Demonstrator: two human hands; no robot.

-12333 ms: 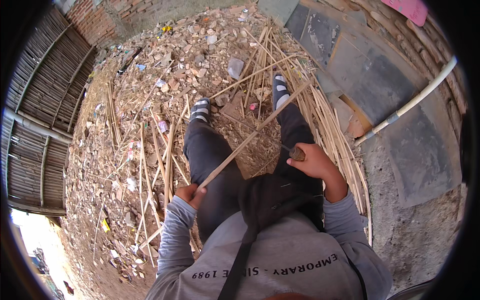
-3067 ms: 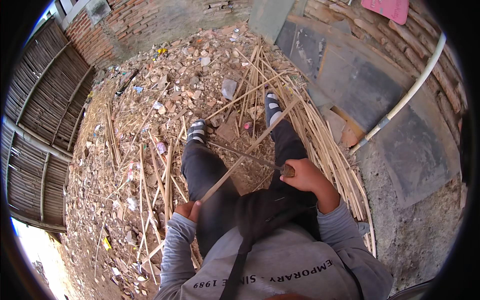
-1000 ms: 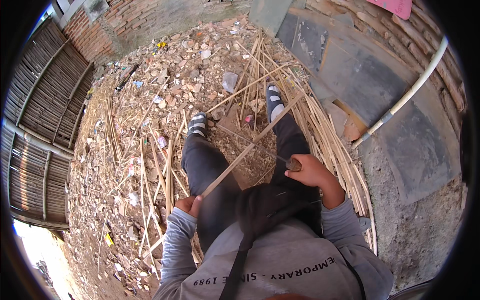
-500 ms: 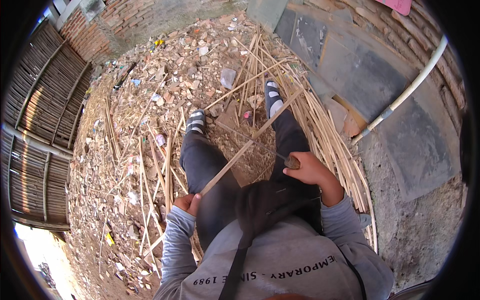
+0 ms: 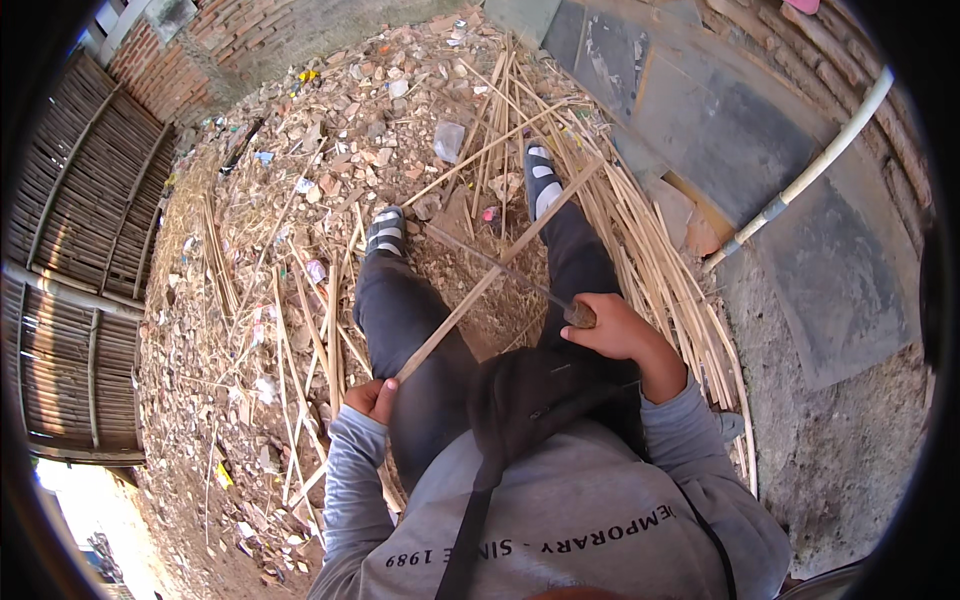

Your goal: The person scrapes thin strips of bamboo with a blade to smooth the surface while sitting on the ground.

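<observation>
In my left hand [image 5: 373, 399], closed near my left thigh, is the lower end of a long flat bamboo strip [image 5: 449, 323]. The strip slants up and away to the right between my legs, its far end over my right foot. My right hand [image 5: 617, 330] is wrapped round the dark handle of a long-bladed knife [image 5: 579, 314] above my right thigh. Its thin blade points away to the left and crosses the strip near its middle. Whether the edge touches or bites into the strip I cannot tell.
Split bamboo strips [image 5: 655, 270] lie in a long pile beside my right leg; more strips [image 5: 332, 340] lie at left. Rubble and litter cover the ground. A bamboo-slat wall [image 5: 75, 230] stands left. Dark panels [image 5: 730, 140] and a pale pole [image 5: 810, 185] lean at right.
My right hand and the knife have shifted slightly left and away from me along the strip. My left hand keeps its hold, and the whole view has tilted a little.
</observation>
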